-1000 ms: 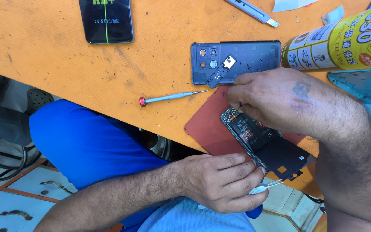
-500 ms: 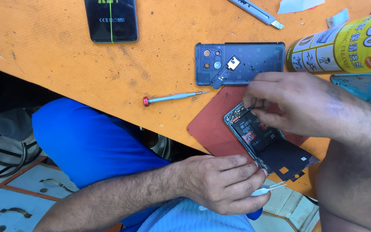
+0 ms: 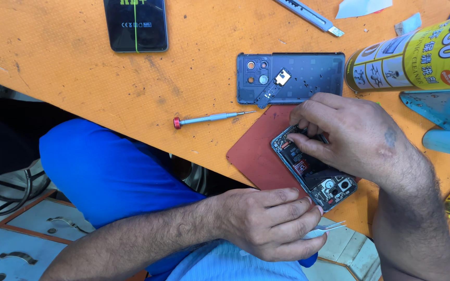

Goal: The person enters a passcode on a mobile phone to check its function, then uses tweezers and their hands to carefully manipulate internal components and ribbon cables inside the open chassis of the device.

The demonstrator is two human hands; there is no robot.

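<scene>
Red-capped screwdriver (image 3: 212,118), spray can (image 3: 412,54), black phone (image 3: 136,23)

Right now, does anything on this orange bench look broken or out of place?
Yes. The dark phone at the top has a thin green line running down its screen, which suggests a damaged display. The opened phone overhangs the table edge under the right hand, and the spray can lies on its side.

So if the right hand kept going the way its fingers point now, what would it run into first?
The right hand points left and slightly down, its fingers already on the opened phone. Past that comes the bare red mat, then the table edge; depth is hard to judge.
</scene>
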